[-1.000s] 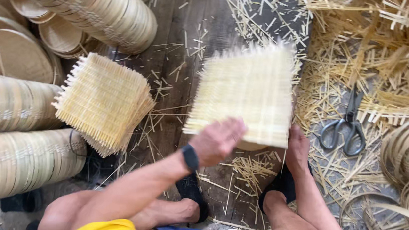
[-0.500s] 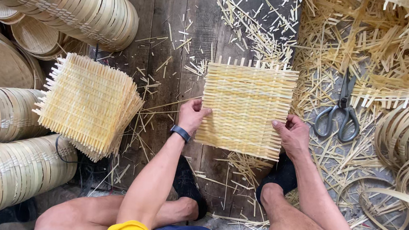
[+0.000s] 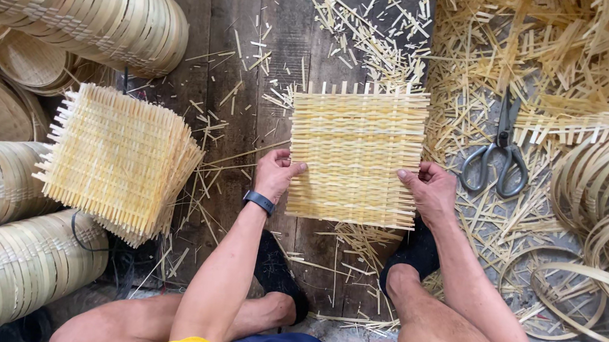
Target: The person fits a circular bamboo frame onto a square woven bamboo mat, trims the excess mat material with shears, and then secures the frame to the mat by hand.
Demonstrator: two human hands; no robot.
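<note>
Fingers [image 3: 297,167] of the left hand [image 3: 275,174] curl over the left edge of a square woven bamboo mat [image 3: 355,153], thumb on top, pinching it. The right hand [image 3: 430,190] does the same on the opposite edge, its fingertips [image 3: 401,173] pressed onto the weave. Both hands grasp the mat low on its sides, near the corners closest to the person, probably so it stays flat and square while it is steadied.

The mat lies flat on the dark wooden floor [image 3: 255,58], straight ahead of the person's knees. It is close to square, with no clear long axis; its broader strips run left to right, and loose strip ends stick out along the far edge, pointing away from the person.

Left of the mat sits a stack of similar woven mats [image 3: 117,160], turned at a slight angle. Further left and beyond it lie rolled stacks of round bamboo trays [image 3: 93,9]. Right of the mat, 1 pair of scissors [image 3: 498,154] rests on bamboo offcuts [image 3: 545,52], blades pointing away. Further right are coiled bamboo hoops [image 3: 598,208]. A dark watch [image 3: 259,202] circles the left wrist.
</note>
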